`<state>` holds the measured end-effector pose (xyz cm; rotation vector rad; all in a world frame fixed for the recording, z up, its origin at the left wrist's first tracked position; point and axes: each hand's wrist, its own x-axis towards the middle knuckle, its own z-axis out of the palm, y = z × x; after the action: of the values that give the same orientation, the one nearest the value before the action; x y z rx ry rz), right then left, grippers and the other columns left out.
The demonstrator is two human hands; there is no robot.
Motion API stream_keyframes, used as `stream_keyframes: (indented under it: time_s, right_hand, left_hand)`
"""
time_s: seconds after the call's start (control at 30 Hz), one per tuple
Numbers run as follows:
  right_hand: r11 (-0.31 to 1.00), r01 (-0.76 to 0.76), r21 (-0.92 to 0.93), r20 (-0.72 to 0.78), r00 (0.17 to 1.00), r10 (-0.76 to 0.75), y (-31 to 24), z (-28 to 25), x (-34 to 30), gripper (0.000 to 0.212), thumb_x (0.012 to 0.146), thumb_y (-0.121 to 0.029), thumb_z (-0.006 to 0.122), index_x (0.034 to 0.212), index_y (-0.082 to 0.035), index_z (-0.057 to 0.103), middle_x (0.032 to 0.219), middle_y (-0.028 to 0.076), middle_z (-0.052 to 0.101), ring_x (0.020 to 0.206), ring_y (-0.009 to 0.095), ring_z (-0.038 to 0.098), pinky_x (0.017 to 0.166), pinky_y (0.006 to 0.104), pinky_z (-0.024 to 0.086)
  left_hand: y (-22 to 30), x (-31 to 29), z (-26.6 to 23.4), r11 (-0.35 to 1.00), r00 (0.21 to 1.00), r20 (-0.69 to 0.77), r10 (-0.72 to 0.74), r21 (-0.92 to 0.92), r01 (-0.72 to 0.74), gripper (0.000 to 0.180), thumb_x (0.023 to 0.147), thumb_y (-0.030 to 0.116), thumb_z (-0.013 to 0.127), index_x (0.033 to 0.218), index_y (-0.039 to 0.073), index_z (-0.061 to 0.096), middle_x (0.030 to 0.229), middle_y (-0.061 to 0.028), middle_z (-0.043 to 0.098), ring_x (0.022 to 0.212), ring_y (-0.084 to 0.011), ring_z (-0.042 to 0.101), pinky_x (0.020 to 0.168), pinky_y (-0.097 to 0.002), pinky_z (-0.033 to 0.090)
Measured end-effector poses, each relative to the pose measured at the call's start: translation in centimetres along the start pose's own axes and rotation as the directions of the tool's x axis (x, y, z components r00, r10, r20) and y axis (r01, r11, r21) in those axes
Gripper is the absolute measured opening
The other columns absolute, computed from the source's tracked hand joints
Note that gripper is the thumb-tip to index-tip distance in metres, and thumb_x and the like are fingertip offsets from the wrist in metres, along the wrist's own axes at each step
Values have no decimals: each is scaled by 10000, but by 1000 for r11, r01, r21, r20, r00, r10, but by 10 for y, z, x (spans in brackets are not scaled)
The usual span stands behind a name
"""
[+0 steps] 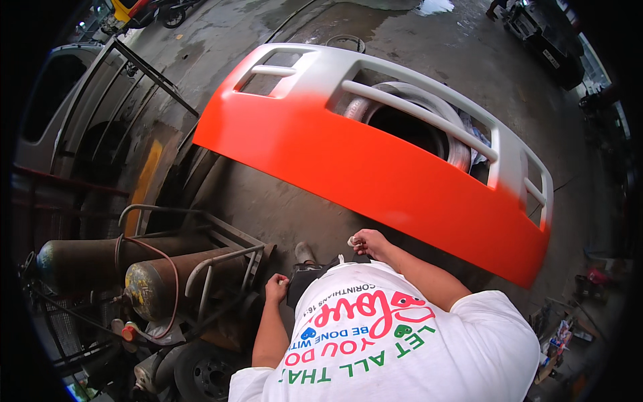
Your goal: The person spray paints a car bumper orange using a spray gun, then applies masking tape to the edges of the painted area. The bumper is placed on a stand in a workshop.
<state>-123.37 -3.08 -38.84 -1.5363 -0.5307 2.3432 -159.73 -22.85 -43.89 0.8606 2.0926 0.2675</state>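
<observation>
A large vehicle bumper panel (321, 154), orange-red on its near part and white along its far part, spreads across the view in front of me. It has rectangular openings with white bars across them. My right hand (372, 245) is in front of my waist, on the near side of the panel and apart from it. Its fingers pinch a small whitish wad (352, 241), whose kind is too small to tell. Beside my thigh hangs my left hand (276, 288), its fingers curled; whatever they hold, if anything, is hidden.
To my left, two gas cylinders (181, 285) lie on a metal-framed cart (231, 251) with a reddish hose. A wheel (206, 376) is below them. Through the panel's opening shows a whitish tire (461, 151). A metal frame (120, 107) stands at far left, and clutter (559, 342) lies at right.
</observation>
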Motion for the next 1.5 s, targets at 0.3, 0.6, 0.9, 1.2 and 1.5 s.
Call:
stream_keyframes:
  time_s: [0.3, 0.6, 0.9, 1.2, 1.5]
  right_hand:
    - [996, 44, 82, -142, 989, -32, 31, 60, 12, 87, 960, -168, 570, 997, -90, 581, 924, 79, 656, 836, 221, 639, 735, 359, 510]
    - [983, 155, 101, -211, 969, -131, 39, 64, 12, 51, 945, -128, 612, 974, -87, 610, 977, 89, 711, 844, 201, 690, 749, 319, 514]
    - [974, 187, 128, -165, 972, -165, 27, 45, 14, 100, 928, -92, 633, 999, -30, 600, 968, 120, 690, 847, 211, 698, 750, 294, 539]
    - [943, 252, -217, -94, 956, -277, 24, 38, 17, 259, 861, -68, 728, 1095, -9, 633, 949, 70, 687, 838, 166, 685, 748, 267, 537]
    - [958, 171, -229, -74, 979, -192, -17, 71, -3, 217, 949, -214, 672, 1080, -42, 676, 927, 29, 697, 739, 82, 603, 676, 240, 490]
  left_hand:
    - [-40, 128, -106, 990, 991, 103, -87, -100, 98, 290, 866, 319, 732, 837, 33, 693, 764, -69, 721, 719, -140, 673, 695, -321, 520]
    - [-9, 149, -89, 994, 970, 216, 112, -28, -109, 244, 844, 207, 731, 1041, 63, 717, 886, -95, 739, 832, -190, 708, 762, -328, 548]
    - [3, 118, -33, 983, 958, 275, 81, 135, -122, 378, 824, 257, 735, 1174, 121, 694, 1070, -168, 723, 1033, -287, 693, 910, -370, 525]
    - [-18, 104, -33, 999, 968, 250, 28, 24, -35, 246, 858, 240, 732, 1004, 42, 731, 882, -102, 754, 815, -174, 733, 784, -329, 553]
    - [42, 63, -33, 956, 968, 130, 213, -234, -179, 276, 872, 255, 736, 1066, 60, 739, 874, -75, 730, 756, -139, 674, 733, -299, 532]
